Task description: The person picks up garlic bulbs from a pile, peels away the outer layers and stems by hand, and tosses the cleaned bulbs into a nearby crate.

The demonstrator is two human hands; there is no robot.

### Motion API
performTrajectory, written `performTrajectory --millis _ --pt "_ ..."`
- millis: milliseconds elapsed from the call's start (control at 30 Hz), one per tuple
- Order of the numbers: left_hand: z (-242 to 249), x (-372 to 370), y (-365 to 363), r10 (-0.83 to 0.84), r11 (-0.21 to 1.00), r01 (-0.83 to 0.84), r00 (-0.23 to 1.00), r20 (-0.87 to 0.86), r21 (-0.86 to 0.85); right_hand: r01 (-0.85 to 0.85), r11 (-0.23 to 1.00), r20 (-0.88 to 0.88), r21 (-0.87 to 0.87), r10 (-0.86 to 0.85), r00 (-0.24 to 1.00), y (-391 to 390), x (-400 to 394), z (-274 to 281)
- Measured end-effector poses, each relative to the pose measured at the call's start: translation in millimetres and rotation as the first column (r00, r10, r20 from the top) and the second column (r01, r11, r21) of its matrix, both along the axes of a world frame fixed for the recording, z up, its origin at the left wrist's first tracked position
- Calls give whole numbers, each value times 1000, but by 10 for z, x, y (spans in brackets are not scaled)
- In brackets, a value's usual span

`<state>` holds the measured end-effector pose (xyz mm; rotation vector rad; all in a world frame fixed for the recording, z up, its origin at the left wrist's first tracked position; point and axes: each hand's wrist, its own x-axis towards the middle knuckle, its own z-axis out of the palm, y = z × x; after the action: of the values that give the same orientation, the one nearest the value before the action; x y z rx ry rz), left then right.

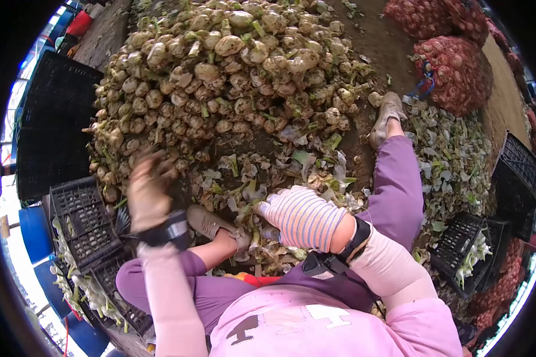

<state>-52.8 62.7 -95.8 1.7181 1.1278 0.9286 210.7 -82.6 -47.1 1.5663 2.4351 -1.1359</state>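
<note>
A large heap of round, soil-stained pale bulbs (232, 71), some with green stalk stubs, lies in front of me. My left hand (150, 190), in a tan glove, is at the heap's near left edge, its fingers smeared by motion. My right hand (307, 217), in a striped knit glove, is closed in a fist over my lap. A greyish piece (270, 232) shows beneath that fist, mostly hidden, and I cannot tell what it is. Leafy trimmings (304, 163) cover the ground between the heap and my legs.
Black crates (86, 223) stand at my left, with white-stemmed vegetables (95, 294) beside them. More crates (455, 244) are at my right. Filled red net bags (455, 74) rest at the upper right, above another spread of trimmings (449, 154). Blue barrels (36, 233) line the left edge.
</note>
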Motion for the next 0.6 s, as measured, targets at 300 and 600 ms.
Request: performTrajectory --millis 300,600 --pt "-1570 2258 684 277 880 -444 770 -576 -170 236 968 -50 81 -233 971 115 396 24" --pt "-545 1429 -213 15 771 314 861 509 -554 543 789 -312 287 -459 832 202 465 3"
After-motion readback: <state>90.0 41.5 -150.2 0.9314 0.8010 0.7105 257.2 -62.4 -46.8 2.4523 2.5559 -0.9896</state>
